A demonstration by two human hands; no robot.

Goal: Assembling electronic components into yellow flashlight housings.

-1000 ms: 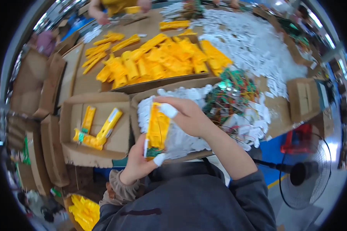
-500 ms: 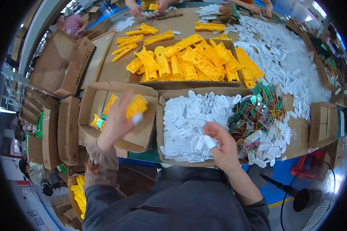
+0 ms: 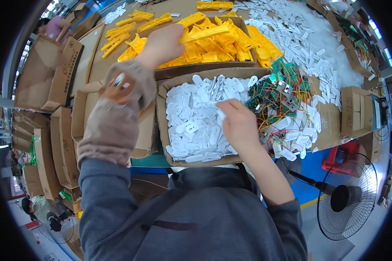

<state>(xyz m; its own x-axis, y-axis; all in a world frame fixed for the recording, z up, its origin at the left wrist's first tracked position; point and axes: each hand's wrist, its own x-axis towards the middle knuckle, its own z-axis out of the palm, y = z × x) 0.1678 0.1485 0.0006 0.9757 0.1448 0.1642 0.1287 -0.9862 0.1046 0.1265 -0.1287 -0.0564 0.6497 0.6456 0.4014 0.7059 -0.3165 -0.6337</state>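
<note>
Left hand point(image 3: 163, 43) newly gripping yellow piece point(image 3: 203, 33) (far box)

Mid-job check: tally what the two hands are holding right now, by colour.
Yellow plastic piece: 1, gripped in the left hand
White plastic piece: 1, pinched by the right hand
Total: 2

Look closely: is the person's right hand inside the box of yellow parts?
No, the right hand is over the box of white pieces.

Brown cardboard boxes point(image 3: 52, 74) stand stacked at left; a small closed brown carton point(image 3: 356, 116) sits at right.
</note>
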